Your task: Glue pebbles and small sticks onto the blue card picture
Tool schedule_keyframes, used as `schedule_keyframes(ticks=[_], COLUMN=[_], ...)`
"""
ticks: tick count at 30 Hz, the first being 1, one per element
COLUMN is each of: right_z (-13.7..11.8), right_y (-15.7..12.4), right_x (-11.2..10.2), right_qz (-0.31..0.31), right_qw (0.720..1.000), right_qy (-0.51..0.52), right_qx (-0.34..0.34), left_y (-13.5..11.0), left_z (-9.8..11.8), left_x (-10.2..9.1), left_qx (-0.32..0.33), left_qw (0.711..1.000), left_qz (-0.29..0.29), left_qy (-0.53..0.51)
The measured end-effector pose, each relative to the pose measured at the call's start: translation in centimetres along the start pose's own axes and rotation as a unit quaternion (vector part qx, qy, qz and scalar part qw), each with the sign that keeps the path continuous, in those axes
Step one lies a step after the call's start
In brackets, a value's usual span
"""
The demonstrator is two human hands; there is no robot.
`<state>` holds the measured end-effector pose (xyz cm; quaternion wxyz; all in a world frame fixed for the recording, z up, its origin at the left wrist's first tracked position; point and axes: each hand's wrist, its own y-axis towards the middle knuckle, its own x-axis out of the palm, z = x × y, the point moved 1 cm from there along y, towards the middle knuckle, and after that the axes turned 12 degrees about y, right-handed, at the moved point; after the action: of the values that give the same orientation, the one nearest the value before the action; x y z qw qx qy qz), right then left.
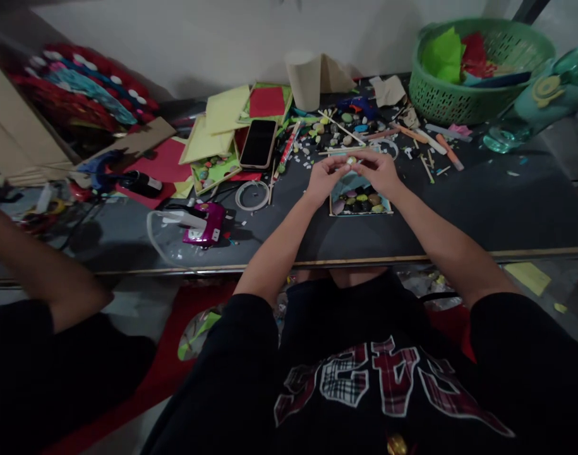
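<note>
1. The fingertips of both hands meet around a small pale piece [351, 161], thumbs and forefingers pinching it; which of them bears most of the hold I cannot tell.
2. The left hand [323, 179] comes in from the left and the right hand [379, 172] from the right, both with fingers curled inward over the far part of a shallow, stick-edged tray [362, 215].
3. That tray lies on the dark tabletop [506, 208] below the hands; pebbles [364, 202] crowd its near part, and pale blue base shows farther back, partly hidden.
4. My judgement: the step in hand is handling or readying this single piece above the tray. A next move would call for a steady pinch and a careful choice of spot, without nudging the pebbles.
5. The forearms slant inward from the near edge, elbows wide, forming an arch around the tray.
6. Loose stones [345, 118] and sticks scatter just beyond the hands; a phone [258, 144] and a ring of tape [238, 197] lie left, a green basket [459, 98] far right.
</note>
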<state>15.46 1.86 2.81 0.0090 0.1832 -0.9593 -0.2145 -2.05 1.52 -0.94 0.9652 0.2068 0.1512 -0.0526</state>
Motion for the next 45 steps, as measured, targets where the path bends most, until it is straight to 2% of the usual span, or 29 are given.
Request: schedule_keyframes(ticks=[3,6,10,14,19,24,28,31,37,41,45], right_z=[0.5,1.1,1.3,0.6,0.0,0.3,0.2,-0.3,-0.5,0.0,0.1], right_y=[0.3,0.6,0.6,0.4,0.1,0.1,0.2,0.3,0.3,0.2,0.1], right_x=[-0.2,-0.2,0.1,0.3,0.1,0.2,0.2,0.2,0.4,0.3,0.5], right_qz=[0.006,-0.003,-0.018,-0.017,-0.017,-0.020,-0.004,0.002,0.005,0.023,0.010], right_qw=[1.000,0.998,0.991,0.986,0.984,0.981,0.977,0.978,0.981,0.982,0.980], right_qy=[0.026,0.060,0.111,0.118,0.117,0.137,0.141,0.135,0.131,0.126,0.139], right_qx=[-0.002,0.023,0.066,0.113,0.130,0.138,0.157,0.156,0.145,0.142,0.143], left_y=[-0.3,-0.8,-1.0,-0.9,-1.1,-1.2,-1.1,-1.1,-1.1,-0.9,-1.0], left_z=[0.6,1.8,2.7,2.8,2.7,2.5,2.5,2.6,2.6,2.3,1.8], left_x=[-0.6,-1.4,-1.5,-1.0,-0.6,-0.4,-0.1,-0.1,-0.1,-0.1,0.2], left_qx=[0.027,0.093,0.136,0.126,0.112,0.123,0.136,0.146,0.177,0.156,0.159], left_qw=[0.990,0.950,0.921,0.924,0.930,0.923,0.930,0.926,0.926,0.926,0.907], left_qz=[0.054,0.103,0.056,0.036,0.019,0.028,0.041,0.066,0.071,0.067,0.063], left_qy=[0.129,0.279,0.361,0.359,0.351,0.363,0.338,0.343,0.324,0.337,0.385])
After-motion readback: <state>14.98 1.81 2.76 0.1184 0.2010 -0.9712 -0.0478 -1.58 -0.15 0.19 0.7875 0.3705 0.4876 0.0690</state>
